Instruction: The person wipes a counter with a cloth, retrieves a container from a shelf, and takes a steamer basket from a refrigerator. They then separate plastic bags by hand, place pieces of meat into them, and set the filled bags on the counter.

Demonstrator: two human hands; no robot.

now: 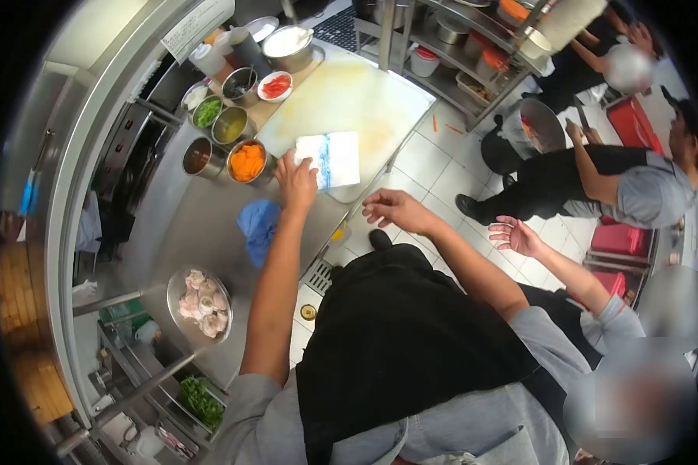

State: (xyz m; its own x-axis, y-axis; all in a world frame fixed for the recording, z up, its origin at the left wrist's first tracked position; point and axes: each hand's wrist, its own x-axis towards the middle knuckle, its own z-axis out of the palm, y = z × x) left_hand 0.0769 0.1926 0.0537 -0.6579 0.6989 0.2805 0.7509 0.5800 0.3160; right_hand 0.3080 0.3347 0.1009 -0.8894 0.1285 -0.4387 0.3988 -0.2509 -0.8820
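A folded white cloth with a blue stripe [341,159] lies on the white cutting board [364,101]. My left hand [296,182] is at its left edge, fingers apart and slightly bent, beside a metal container of sliced orange vegetable [248,161]. My right hand [395,211] hangs in the air past the counter's front edge, loosely open and holding nothing. A crumpled blue cloth [258,229] rests on the steel counter near my left forearm. Nearer to me stands a metal bowl of pale, pinkish pieces [202,306].
Metal containers with chopped greens [207,113] and yellow liquid [229,125], a bowl of red strips [274,87] and squeeze bottles [209,58] line the counter's back. Another person's hand [516,236] reaches in at my right. A co-worker [597,178] holds a knife near a large pot [539,128].
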